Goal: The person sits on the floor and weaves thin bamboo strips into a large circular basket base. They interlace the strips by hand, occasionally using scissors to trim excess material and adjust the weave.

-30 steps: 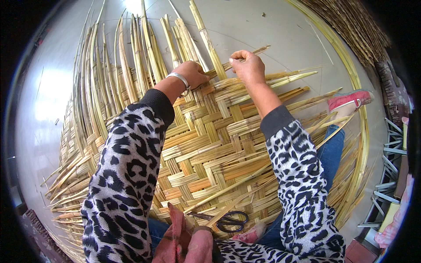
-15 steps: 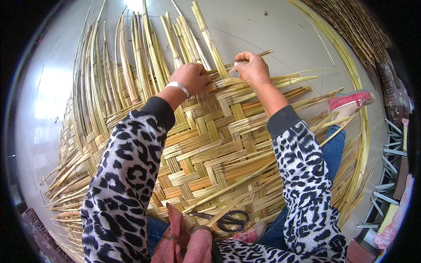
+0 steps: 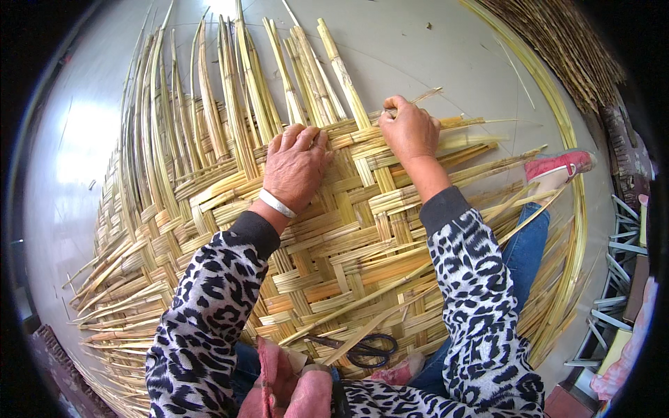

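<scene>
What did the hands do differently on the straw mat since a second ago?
The left hand slid a little toward the right hand along the woven mat and now presses flat on its top edge. The right hand shifted slightly up along the same edge, still pinching a thin reed strip. The scissors near the knees, the loose upright strips and the pink shoe stayed put.

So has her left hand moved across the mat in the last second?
Yes. The left hand has slid right along the woven reed mat, toward the right hand, while the scissors lie unmoved.
</scene>
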`<state>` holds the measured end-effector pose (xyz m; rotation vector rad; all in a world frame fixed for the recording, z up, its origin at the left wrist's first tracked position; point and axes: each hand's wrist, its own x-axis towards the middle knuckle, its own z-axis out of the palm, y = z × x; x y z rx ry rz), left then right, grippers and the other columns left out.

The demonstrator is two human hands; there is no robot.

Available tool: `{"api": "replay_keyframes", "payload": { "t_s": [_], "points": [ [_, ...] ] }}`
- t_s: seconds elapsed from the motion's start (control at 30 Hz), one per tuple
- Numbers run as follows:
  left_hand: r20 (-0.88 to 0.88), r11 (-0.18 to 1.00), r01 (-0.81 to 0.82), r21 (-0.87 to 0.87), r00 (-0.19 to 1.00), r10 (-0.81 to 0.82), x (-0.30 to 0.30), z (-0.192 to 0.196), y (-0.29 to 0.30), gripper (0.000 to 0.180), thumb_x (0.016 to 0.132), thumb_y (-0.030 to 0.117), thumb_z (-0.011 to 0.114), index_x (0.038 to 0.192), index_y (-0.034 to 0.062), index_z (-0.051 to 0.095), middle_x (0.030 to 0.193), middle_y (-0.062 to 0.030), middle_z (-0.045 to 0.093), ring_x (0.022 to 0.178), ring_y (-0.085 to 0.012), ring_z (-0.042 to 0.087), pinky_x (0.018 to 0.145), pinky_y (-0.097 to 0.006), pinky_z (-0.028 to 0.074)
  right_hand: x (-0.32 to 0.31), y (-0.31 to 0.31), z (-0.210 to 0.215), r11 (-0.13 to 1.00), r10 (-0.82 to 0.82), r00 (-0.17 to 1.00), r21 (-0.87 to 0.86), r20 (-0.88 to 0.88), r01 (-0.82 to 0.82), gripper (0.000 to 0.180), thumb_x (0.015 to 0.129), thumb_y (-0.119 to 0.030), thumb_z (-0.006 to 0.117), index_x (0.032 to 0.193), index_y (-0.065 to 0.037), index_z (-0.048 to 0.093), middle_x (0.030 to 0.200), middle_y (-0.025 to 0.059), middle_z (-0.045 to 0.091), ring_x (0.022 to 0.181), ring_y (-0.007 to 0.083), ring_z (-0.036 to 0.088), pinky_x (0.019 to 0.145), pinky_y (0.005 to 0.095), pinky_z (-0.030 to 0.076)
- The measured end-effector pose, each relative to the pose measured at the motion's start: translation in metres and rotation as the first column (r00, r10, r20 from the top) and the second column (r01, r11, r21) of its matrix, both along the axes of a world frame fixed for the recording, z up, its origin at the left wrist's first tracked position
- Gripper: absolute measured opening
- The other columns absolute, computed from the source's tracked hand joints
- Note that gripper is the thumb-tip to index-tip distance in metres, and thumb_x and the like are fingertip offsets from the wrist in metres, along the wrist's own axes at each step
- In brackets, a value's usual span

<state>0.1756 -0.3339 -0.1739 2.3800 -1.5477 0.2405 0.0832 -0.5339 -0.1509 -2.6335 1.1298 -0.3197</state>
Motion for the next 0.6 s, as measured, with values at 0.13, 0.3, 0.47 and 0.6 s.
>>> {"api": "replay_keyframes", "payload": {
  "t_s": [0.13,0.3,0.47,0.6],
  "points": [
    [0.027,0.999,0.008,-0.042,1.0,-0.007,-0.001,-0.006,-0.001,0.038,0.089,0.029,0.059,0.122,0.0101,0.061,0.119,-0.0045,0.057,0.12,-0.024,0.047,0.099,-0.043,0.036,-0.013,0.008,0.011,0.991,0.039,0.999,-0.127,0.003,-0.038,0.024,0.087,-0.024,0.058,0.107,-0.018,0.07,0.093,0.0079,0.072,0.094,0.0291,0.063,0.095,0.0466,0.038],
    [0.012,0.999,-0.024,-0.038,1.0,0.024,-0.002,-0.006,0.0,0.033,0.085,0.029,0.059,0.113,0.0118,0.062,0.113,-0.0053,0.057,0.119,-0.0232,0.048,0.095,-0.047,0.037,-0.03,0.043,0.026,0.968,0.206,0.961,-0.185,0.183,-0.172,0.028,0.089,-0.019,0.06,0.116,-0.014,0.066,0.095,0.0075,0.07,0.097,0.0299,0.062,0.098,0.0447,0.039],
    [-0.097,0.99,-0.14,0.004,0.985,0.139,-0.002,0.003,0.032,0.054,0.09,0.038,0.06,0.135,0.008,0.052,0.144,-0.0096,0.044,0.137,-0.0274,0.036,0.11,-0.053,0.028,-0.007,0.087,0.005,0.846,0.497,0.852,-0.313,0.167,-0.432,0.037,0.092,-0.026,0.059,0.126,-0.01,0.059,0.124,0.0105,0.061,0.121,0.0297,0.053,0.106,0.044,0.036],
    [-0.015,0.873,-0.487,0.028,0.873,0.488,0.024,0.007,0.098,0.067,0.091,0.045,0.059,0.143,0.0055,0.041,0.15,-0.0115,0.038,0.143,-0.0276,0.028,0.115,-0.054,0.017,0.01,0.105,-0.025,0.82,0.531,0.847,-0.248,-0.007,-0.516,0.053,0.095,-0.037,0.054,0.139,-0.007,0.047,0.142,0.0127,0.047,0.135,0.0295,0.039,0.112,0.0465,0.029]
  ]
}}
